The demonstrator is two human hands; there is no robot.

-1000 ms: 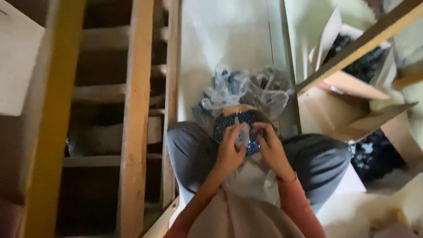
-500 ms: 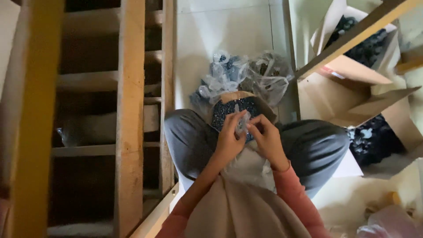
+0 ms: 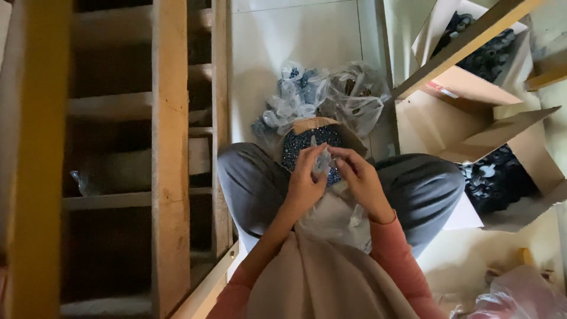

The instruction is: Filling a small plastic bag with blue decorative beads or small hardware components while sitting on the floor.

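Risk of spilling first: small clear plastic bag (image 3: 322, 160) pinched between both hands directly over open cardboard box of small dark blue pieces (image 3: 307, 143), itself wedged between grey-trousered knees (image 3: 254, 183) and likely to tip with any shift of the legs. Thin film, slippery by the look of it, so a loose pinch could drop the bag into the box or scatter whatever sits inside it; contents of the bag too small and blurred to tell. Dim light too, making a missed grasp more likely. Left hand (image 3: 304, 184) curled, thumb and forefinger nearly closed on the bag's left edge, remaining fingers folded loosely behind. Right hand (image 3: 361, 180) likewise narrowed to a pinch on the bag's right side, fingertips (image 3: 338, 155) just beside those of the left, almost touching. Neither hand spread wide; both gripping only film, nothing else. Beyond the box, on pale floor (image 3: 295, 35), crumpled clear bags of more blue pieces (image 3: 322, 100), touching the box's far edge. To the right, larger open cartons (image 3: 472, 118) with dark parts; to the left, wooden shelf frame (image 3: 168, 147), well apart from the hands.
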